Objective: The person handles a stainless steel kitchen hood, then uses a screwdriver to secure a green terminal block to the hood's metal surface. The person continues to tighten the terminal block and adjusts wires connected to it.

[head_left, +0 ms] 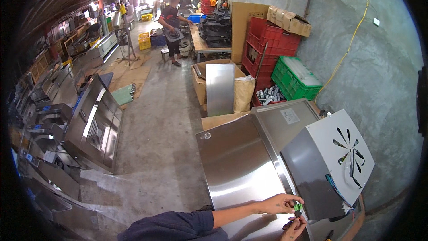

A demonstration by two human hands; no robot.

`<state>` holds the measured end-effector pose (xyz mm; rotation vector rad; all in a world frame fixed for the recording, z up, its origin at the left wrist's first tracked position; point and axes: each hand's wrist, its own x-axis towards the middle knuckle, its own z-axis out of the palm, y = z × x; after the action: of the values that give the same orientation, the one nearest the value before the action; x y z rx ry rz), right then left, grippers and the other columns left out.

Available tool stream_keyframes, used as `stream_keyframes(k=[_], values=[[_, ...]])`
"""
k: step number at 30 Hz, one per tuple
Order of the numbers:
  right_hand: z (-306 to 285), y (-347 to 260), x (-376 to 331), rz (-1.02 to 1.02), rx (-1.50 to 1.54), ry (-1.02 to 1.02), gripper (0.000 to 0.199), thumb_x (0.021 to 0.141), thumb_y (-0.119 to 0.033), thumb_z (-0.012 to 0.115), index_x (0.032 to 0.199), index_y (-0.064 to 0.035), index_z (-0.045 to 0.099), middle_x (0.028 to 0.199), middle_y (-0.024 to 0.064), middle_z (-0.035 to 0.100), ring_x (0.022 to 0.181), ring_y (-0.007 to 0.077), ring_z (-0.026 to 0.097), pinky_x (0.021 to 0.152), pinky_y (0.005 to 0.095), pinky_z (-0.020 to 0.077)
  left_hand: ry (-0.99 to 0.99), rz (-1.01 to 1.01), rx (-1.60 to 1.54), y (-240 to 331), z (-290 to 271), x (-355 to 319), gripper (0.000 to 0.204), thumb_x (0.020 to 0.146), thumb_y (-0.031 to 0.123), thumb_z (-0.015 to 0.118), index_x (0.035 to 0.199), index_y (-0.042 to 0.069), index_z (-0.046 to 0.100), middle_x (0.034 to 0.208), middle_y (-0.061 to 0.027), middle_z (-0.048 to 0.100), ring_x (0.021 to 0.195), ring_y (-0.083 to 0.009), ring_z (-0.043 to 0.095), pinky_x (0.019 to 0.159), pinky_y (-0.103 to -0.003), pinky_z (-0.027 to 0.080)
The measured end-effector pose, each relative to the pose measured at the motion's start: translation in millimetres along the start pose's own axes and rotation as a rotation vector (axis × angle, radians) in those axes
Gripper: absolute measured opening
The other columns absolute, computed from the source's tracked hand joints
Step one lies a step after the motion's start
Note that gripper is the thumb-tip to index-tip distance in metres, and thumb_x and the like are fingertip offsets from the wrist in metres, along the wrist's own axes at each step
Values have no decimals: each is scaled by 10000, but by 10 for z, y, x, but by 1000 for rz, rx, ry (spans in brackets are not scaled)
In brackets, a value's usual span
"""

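A stainless steel range hood (236,160) lies in front of me with a grey motor housing (321,160) on its right side. Blue wires (336,189) run out of the housing's vented face. My left hand (278,204) reaches across the steel panel and pinches a small green connector (298,206) at the housing's lower edge. My right hand (293,230) is just below it, fingers curled on a small dark part at the same spot. My dark sleeve (174,225) comes in from the lower edge.
Rows of steel hoods (96,125) line the left side. Red crates (272,40), a green crate (294,80), cardboard boxes (289,20) and a steel sheet (220,89) stand by the concrete wall (383,76). A person (171,27) stands at a far workbench (200,42).
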<state>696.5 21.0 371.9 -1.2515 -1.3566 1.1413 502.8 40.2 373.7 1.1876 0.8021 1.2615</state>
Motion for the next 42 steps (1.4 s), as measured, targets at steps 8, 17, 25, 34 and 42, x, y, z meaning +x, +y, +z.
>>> stream_keyframes(k=[8, 17, 25, 34, 42], values=[[-9, -25, -68, 46, -63, 13, 301, 1088, -187, 533, 1345, -30, 551, 1005, 93, 727, 703, 133, 573, 633, 285, 474, -21, -34, 61, -72, 14, -10, 517, 1018, 181, 730, 1508, 114, 581, 1022, -29, 663, 927, -109, 614, 891, -285, 520], [21, -138, -123, 46, -7, -2, 312, 1100, -169, 536, 1372, -16, 538, 1001, 100, 715, 741, 131, 574, 656, 279, 480, 0, -56, 65, -24, -12, -62, 491, 1024, 172, 720, 1496, 117, 596, 1038, -31, 674, 922, -103, 596, 883, -296, 511], [64, -216, -160, 49, 40, 7, 302, 1093, -194, 565, 1340, -20, 570, 962, 68, 684, 740, 117, 559, 655, 270, 472, 52, -24, 62, 28, -2, -89, 459, 1013, 133, 722, 1461, 130, 621, 997, -26, 683, 899, -102, 610, 853, -294, 521], [65, -461, -240, 71, -7, 60, 245, 1073, -181, 612, 1231, 3, 646, 960, 96, 691, 767, 167, 602, 673, 316, 503, 64, -86, 109, 165, 1, -111, 481, 1010, 118, 721, 1478, 133, 612, 1014, -22, 677, 942, -96, 605, 863, -289, 517], [196, -500, -119, -129, -299, 105, 282, 1052, -84, 611, 1304, 31, 661, 1157, 165, 728, 996, 196, 706, 894, 344, 559, 202, 17, 180, 3, -64, -68, 414, 1028, 229, 714, 1421, 119, 644, 1045, -48, 733, 971, -112, 660, 860, -312, 552]])
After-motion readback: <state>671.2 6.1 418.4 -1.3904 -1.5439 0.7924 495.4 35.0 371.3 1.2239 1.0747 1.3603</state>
